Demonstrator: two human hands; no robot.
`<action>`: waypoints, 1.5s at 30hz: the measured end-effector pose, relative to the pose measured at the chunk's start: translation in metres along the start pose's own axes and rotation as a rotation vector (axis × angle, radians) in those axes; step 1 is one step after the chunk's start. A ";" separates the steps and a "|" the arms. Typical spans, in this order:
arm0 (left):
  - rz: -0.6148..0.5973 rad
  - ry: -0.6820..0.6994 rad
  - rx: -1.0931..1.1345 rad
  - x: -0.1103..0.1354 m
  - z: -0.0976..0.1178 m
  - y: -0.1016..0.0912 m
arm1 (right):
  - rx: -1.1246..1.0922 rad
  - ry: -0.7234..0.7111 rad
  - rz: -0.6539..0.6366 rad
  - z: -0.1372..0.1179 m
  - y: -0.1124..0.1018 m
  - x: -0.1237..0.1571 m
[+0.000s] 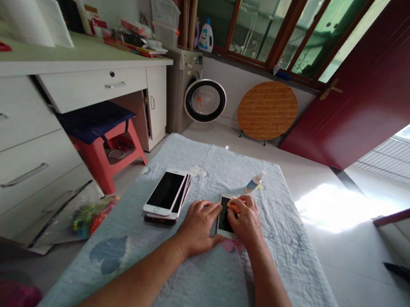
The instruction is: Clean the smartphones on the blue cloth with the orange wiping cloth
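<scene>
A white-framed smartphone (225,224) with a dark screen lies flat on the cloth-covered table. My left hand (197,227) braces it, curved fingers along its left edge and thumb at the lower left corner. Pressed onto the screen, my right hand (247,220) is closed on a small orange cloth (235,205), mostly covered by the fingers. Just beyond that hand stands a small spray bottle (255,181) with a white cap and a blue label. To the left of my left hand is a stack of smartphones (165,192), the top one white with a black screen.
A pale blue patterned cloth (207,289) covers the table. On the left are a white desk (92,76) and a red stool (127,154) with a dark cushion. Farther back are a washing machine (180,87) with its door open and a round wooden tabletop (268,110).
</scene>
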State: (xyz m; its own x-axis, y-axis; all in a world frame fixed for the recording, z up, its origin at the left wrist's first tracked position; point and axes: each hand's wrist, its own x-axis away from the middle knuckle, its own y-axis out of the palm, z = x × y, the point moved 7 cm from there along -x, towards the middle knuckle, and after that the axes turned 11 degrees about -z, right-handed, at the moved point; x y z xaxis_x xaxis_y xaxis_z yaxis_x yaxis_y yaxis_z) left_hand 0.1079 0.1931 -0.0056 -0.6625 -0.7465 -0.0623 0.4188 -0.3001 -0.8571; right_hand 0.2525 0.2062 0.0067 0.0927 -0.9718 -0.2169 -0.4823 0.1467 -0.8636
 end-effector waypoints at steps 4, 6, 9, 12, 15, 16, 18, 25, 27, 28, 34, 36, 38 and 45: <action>-0.007 -0.001 -0.006 0.000 0.000 0.001 | -0.069 -0.009 -0.027 0.001 0.001 -0.002; -0.009 0.002 -0.007 0.000 0.000 0.000 | -0.104 -0.010 -0.018 0.003 -0.001 -0.003; -0.019 0.018 -0.001 0.000 0.000 0.000 | -0.107 0.031 0.030 0.010 -0.007 -0.003; -0.042 0.053 0.014 0.000 0.004 -0.001 | -0.068 0.090 0.075 0.018 -0.013 -0.001; -0.079 0.098 0.026 0.000 0.009 -0.002 | -0.032 0.119 0.097 0.021 -0.014 -0.001; -0.096 0.112 0.028 0.001 0.011 -0.002 | -0.029 0.117 0.103 0.021 -0.013 -0.001; -0.127 0.131 0.031 0.001 0.013 -0.001 | -0.031 0.099 0.109 0.018 -0.010 -0.002; -0.157 0.134 0.019 0.001 0.014 0.000 | -0.052 -0.077 -0.041 -0.007 0.007 -0.008; -0.150 0.132 0.009 0.002 0.016 0.000 | -0.053 -0.088 -0.060 -0.008 0.008 -0.008; -0.144 0.129 0.003 0.002 0.016 -0.001 | -0.049 -0.078 -0.055 -0.007 0.007 -0.007; -0.113 0.112 -0.034 0.002 0.019 -0.002 | -0.007 0.003 -0.037 0.007 -0.002 -0.003; -0.109 0.107 -0.038 0.002 0.019 -0.001 | 0.017 0.040 -0.029 0.015 -0.008 -0.001; -0.103 0.101 -0.037 0.003 0.019 0.000 | 0.044 0.098 -0.011 0.024 -0.013 0.000; -0.031 0.058 -0.019 0.004 0.018 -0.002 | -0.010 0.107 0.041 0.017 -0.012 0.001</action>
State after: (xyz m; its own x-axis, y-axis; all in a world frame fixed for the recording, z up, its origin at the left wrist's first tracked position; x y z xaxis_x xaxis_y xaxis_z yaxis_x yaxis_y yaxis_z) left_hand 0.1158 0.1804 0.0048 -0.7100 -0.7012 -0.0644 0.3861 -0.3112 -0.8684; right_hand 0.2731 0.2070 0.0096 -0.0210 -0.9793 -0.2016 -0.4925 0.1856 -0.8503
